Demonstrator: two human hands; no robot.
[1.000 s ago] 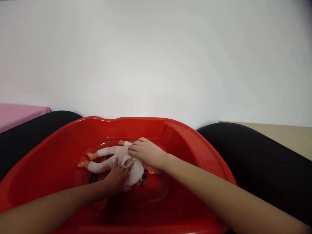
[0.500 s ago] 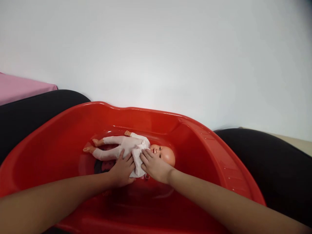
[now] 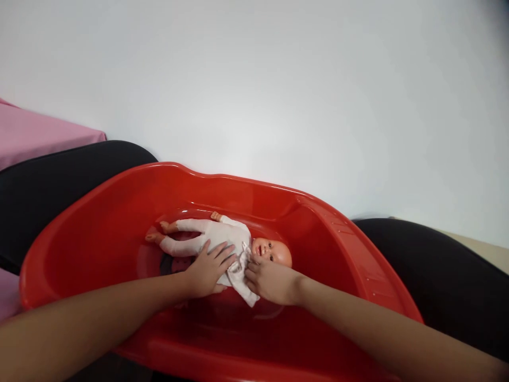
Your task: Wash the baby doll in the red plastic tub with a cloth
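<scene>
A baby doll in pale, close-fitting clothes lies face up in a red baby bathtub, its bald head to the right and bare feet to the left. My left hand rests on the doll's middle with its fingers spread. Close beside it, my right hand has curled fingers closed on a crumpled white cloth at the doll's chest, below its chin. Whether this cloth is loose or part of the doll's clothing, I cannot tell. The doll's near arm is hidden.
Black padded seats flank the tub, one on the left and another on the right. Pink fabric covers a surface at the far left. A plain pale wall rises behind the tub. A dark printed picture shows beneath the doll's legs.
My right hand has shifted right and bunched the cloth, whose free end now hangs toward me. My left hand stays on the doll's body with fingers more spread. The view has shifted slightly.
</scene>
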